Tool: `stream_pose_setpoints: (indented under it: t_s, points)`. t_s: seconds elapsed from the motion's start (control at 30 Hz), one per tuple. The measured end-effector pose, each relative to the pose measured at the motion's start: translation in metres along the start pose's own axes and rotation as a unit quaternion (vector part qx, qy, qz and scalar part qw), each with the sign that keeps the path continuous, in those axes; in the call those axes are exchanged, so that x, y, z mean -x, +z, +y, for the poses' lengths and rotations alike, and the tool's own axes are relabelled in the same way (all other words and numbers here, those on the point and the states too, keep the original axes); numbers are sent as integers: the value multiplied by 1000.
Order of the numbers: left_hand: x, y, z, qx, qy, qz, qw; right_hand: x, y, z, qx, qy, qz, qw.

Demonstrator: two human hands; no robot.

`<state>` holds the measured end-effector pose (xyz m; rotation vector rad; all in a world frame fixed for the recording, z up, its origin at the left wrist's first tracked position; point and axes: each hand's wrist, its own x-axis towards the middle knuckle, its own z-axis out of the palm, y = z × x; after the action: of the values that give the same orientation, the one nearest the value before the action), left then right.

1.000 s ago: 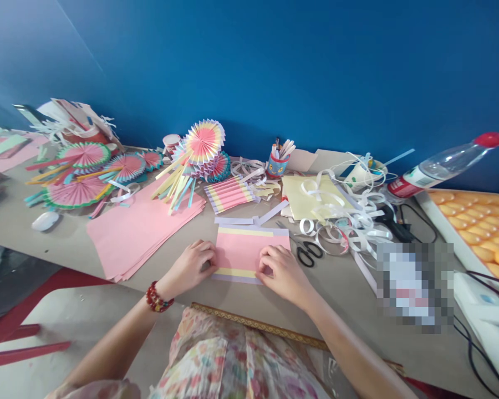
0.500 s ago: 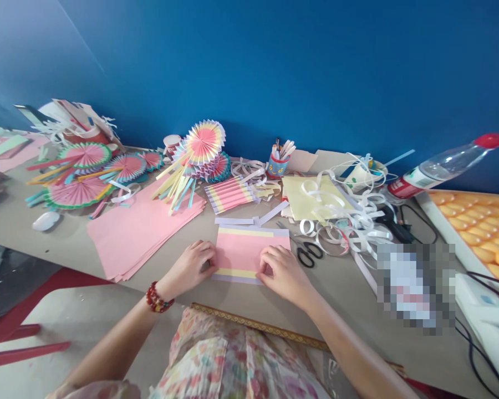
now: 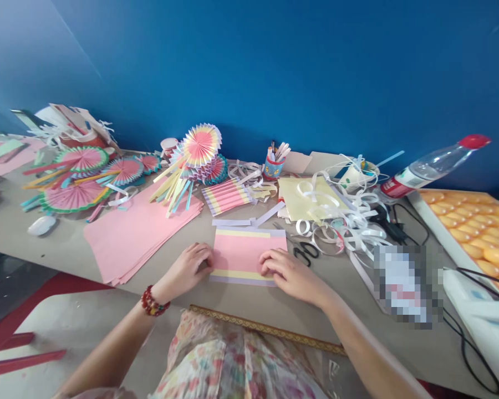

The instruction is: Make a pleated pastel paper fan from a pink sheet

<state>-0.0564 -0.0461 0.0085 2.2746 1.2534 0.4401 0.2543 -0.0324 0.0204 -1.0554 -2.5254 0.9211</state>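
A pink sheet of paper (image 3: 238, 254) lies flat in front of me, with yellow and lilac strips along its far and near edges. My left hand (image 3: 187, 270) is at its left edge, fingers curled together and the thumb close to them. On the right part of the sheet rests my right hand (image 3: 290, 272), its fingers loosely bent and slightly apart. Just beyond the sheet lie lilac paper strips (image 3: 268, 214). Black-handled scissors (image 3: 306, 252) sit to the right of the sheet, near my right hand. A pleated striped paper (image 3: 227, 197) lies further back.
Pink sheets (image 3: 137, 235) are stacked at left, beside folded paper rosettes (image 3: 202, 145). Behind stands a blue cup (image 3: 273, 168) of pens. White curled strips (image 3: 360, 239), yellow paper (image 3: 293, 195), a tilted plastic bottle (image 3: 424, 169) and cables (image 3: 474, 354) occupy the right. A wooden ruler-like strip (image 3: 266, 330) runs along the near edge.
My right hand has shifted slightly right on the sheet, its fingers loosening from a pinch. My left hand stays at the left edge. The view has moved a little.
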Motion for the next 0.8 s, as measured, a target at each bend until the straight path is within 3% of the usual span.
stream_pose_setpoints:
  t_s: [0.1,0.27,0.8]
  points:
    - [3,0,4,2,18,13,1000,3,0,1,7,-14,2,1000]
    - [10,1,9,-14,62,-14,998,9,5,5,4,-18,10,1000]
    - [27,3,2,-22,43,3,999,34,11,22,100,-35,121,987]
